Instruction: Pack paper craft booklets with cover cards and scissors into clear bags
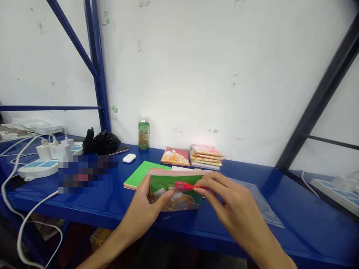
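A green packet with a picture on its front (168, 183) stands tilted up near the table's front edge. My left hand (147, 205) grips it at its left side, thumb across the front. With fingertips pinched, my right hand (227, 196) holds a small red translucent tool (183, 186) by its right end, in front of the packet. The tool's rounded left end lies over the packet's upper front, near my left thumb. Behind the packet, a green sheet or pad (143, 172) lies on the blue table (98, 201), partly hidden.
A flat orange and red packet (175, 156) and a stack of packets (206, 155) lie by the wall. A green bottle (144, 133), white case (129, 158), phone (113, 150), power strip (42, 168) and clear plastic bag (260, 201) are also on the table.
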The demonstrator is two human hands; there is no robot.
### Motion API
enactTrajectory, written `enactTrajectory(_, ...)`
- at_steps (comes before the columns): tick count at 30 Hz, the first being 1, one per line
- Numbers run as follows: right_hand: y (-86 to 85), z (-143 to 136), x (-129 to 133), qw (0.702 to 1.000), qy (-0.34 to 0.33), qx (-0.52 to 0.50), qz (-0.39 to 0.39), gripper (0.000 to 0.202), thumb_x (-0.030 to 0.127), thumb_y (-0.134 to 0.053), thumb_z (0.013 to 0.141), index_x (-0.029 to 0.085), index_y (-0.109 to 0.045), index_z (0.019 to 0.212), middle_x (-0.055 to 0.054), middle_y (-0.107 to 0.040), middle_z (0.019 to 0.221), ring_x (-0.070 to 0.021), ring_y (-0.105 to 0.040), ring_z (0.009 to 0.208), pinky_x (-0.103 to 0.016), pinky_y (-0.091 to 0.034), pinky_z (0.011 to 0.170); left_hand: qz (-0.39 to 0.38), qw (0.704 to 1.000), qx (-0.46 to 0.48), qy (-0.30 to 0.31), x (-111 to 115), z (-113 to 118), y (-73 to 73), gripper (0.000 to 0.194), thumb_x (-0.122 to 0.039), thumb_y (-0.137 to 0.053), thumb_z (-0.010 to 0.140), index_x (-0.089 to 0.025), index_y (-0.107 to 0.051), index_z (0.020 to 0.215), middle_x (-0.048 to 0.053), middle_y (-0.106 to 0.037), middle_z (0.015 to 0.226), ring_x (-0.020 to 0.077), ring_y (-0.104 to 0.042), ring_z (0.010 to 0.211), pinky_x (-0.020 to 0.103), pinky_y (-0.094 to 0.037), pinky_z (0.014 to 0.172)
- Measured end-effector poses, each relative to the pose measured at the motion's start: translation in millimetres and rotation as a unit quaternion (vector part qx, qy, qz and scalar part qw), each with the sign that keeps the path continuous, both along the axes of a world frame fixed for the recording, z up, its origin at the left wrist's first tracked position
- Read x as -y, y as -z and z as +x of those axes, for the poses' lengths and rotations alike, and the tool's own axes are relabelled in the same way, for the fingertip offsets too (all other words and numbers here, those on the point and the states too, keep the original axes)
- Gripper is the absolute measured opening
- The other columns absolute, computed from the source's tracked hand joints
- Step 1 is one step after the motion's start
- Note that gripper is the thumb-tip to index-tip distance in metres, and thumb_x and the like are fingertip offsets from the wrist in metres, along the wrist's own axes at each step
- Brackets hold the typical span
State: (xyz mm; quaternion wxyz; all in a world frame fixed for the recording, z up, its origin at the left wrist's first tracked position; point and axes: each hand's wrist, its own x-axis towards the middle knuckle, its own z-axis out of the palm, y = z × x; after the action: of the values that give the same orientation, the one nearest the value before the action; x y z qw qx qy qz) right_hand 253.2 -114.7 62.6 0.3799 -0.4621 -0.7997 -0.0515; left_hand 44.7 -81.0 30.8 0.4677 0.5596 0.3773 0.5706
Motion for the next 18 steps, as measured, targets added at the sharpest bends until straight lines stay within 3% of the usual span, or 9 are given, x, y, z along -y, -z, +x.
enactTrajectory(6, 0.9, 4.7, 2.2, 0.999, -0.014, 0.009, -0.033, 0.019, 0.030, -0.049, 0.103, 0.033, -0.067, 0.106, 0.002, -0.067, 0.106, -0.0148, -0.067, 0.086, -0.028, -0.049, 0.078, 0.016, 0.999, -0.036, 0.007, -1.8, -2.3, 6.1, 0.045, -0.042, -0.076, 0.080, -0.022, -0.062, 0.119, 0.008, -0.073, 0.123, 0.0296, -0.068, 0.114, 0.041, -0.056, 0.098)
enactTrajectory(18, -1.0, -1.3, 6.6, 0.996, 0.044, 0.062, -0.044, 0.026, 0.026, -0.040, 0.104, 0.028, -0.066, 0.101, -0.002, -0.065, 0.103, -0.0168, -0.067, 0.075, -0.031, -0.050, 0.070, 0.024, 0.997, -0.074, 0.000, -1.6, -2.9, 7.0, 0.039, -0.044, -0.072, 0.084, -0.022, -0.063, 0.115, 0.007, -0.073, 0.120, 0.0286, -0.068, 0.111, 0.039, -0.053, 0.098)
